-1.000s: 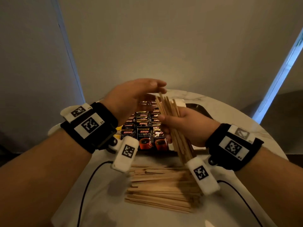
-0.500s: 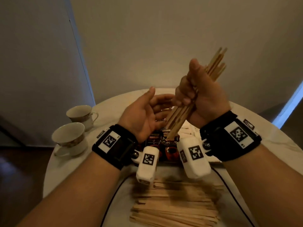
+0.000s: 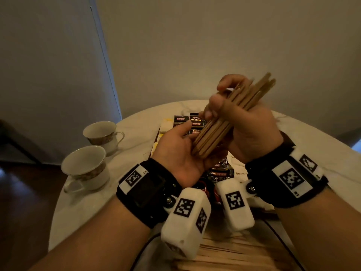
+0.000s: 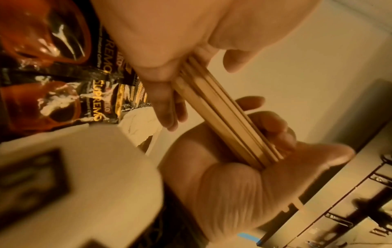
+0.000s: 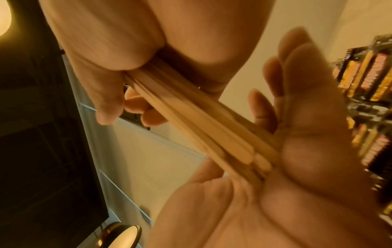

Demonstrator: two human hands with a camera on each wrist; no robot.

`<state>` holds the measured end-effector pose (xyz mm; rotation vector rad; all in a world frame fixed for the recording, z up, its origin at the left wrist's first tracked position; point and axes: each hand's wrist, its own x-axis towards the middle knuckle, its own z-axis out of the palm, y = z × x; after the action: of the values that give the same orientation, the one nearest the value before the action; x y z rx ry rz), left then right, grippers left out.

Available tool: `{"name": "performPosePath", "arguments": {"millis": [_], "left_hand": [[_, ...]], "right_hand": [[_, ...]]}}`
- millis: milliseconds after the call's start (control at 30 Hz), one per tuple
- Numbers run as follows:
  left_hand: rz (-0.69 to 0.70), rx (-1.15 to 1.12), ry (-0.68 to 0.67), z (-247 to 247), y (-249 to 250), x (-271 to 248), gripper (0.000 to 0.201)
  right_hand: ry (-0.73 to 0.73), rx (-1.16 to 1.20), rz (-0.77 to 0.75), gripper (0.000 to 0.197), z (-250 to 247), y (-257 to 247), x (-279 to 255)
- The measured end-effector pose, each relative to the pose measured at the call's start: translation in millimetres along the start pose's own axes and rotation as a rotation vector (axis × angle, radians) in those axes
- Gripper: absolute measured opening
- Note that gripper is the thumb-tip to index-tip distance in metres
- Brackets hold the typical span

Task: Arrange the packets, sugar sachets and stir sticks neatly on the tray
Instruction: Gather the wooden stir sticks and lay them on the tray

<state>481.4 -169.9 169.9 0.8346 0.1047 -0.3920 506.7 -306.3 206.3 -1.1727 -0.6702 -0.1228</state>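
Right hand [image 3: 248, 126] is gripping a sticks [image 3: 224, 122] bundle above the table [image 3: 312, 141], tapping its ends on the flat, open left hand [image 3: 175, 155]. Packets [image 3: 192, 122] reading KOPIKO SUPREMO are looking lined up mid-table; more loose sticks [image 3: 234, 255] are waiting at the near edge.
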Motion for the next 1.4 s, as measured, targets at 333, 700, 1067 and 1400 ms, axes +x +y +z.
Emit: {"name": "performPosePath", "arguments": {"millis": [333,700,1067,1400], "left_hand": [[0.034,-0.034,0.047,-1,2,-4,0.057],[0.13,0.012,-0.016,1,-2,-7,0.048],[0.482,0.242,-0.307,-7,19,-12,0.095],[0.556,0.367,-0.138,1,13,-16,0.045]], "right_hand": [[-0.018,-0.115,0.09,0.029,6,10,-6],[-0.059,-0.35,0.116,0.027,12,13,-8],[-0.299,-0.664,0.28,0.024,7,-17,-7],[-0.49,-0.639,0.494,0.042,14,-17,-11]]}}
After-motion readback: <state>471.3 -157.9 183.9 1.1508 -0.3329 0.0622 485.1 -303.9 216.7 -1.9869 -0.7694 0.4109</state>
